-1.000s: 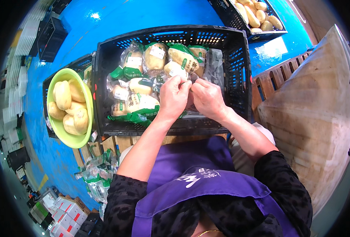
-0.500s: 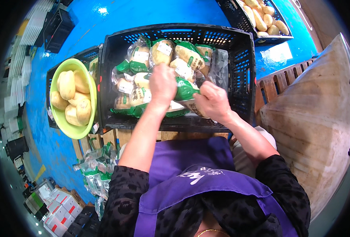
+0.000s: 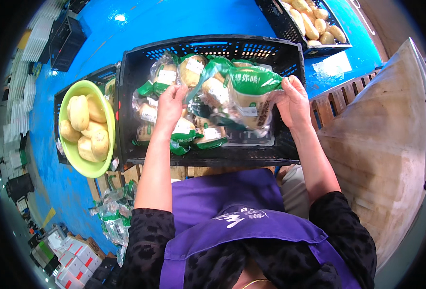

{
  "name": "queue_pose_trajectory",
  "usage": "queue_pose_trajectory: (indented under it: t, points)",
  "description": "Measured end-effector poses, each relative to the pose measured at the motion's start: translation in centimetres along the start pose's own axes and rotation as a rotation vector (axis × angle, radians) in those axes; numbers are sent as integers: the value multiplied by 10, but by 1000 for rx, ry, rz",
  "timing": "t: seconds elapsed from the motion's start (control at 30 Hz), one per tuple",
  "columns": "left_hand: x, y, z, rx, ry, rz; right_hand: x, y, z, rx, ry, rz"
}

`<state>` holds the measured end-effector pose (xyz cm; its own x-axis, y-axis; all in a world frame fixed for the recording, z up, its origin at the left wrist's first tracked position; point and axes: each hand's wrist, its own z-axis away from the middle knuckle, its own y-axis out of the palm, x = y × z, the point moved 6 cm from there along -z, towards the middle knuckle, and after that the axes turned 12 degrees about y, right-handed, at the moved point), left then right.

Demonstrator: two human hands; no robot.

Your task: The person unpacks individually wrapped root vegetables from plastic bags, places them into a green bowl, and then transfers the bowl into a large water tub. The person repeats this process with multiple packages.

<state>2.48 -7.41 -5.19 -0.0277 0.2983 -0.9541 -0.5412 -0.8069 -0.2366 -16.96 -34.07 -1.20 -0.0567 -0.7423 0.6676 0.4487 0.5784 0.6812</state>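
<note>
Green and clear, one plastic bag (image 3: 255, 83) is pinched in my right hand (image 3: 291, 100) over the black crate (image 3: 251, 156) of bagged vegetables (image 3: 192, 72); whether my left hand (image 3: 170, 103) grips, I cannot tell.

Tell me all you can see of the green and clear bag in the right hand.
The bag looks like glossy clear plastic, with a broad, white-lettered green band up top, dark printing at right and a white label lower down. The right hand pinches its upper right corner, holding it over the black crate. A pale shape shows through; whether inside or behind is unclear. Its lower end is blurred, and I cannot tell whether the left hand touches it.
</note>
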Motion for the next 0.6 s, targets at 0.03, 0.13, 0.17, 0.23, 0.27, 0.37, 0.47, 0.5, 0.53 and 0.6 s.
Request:
queue_pose_trajectory:
  t: [0.03,0.13,0.17,0.23,0.27,0.37,0.47,0.5,0.53,0.6]
  points:
    - [-8,16,0,90,-20,211,1,-5,-2,5,2,-66]
    - [-27,53,18,297,-68,439,-6,-20,-8,17,48,-237]
    - [-40,66,24,414,11,297,-8,-15,-8,0,85,-256]
    - [-53,82,29,491,150,-51,-14,-4,-8,-33,157,-297]
    - [-66,91,32,556,148,-52,-23,-8,-12,-33,189,-331]
    - [-61,110,41,638,155,-93,-44,-15,-9,-123,292,-390]
    - [-52,118,51,644,142,-1,-49,-19,-12,-233,325,-437]
    - [-52,119,55,642,133,54,-49,-17,-12,-278,332,-454]
    - [-59,120,59,633,142,70,-47,-12,-10,-337,317,-432]
    - [-58,128,63,720,35,192,-47,-13,-11,-344,338,-433]
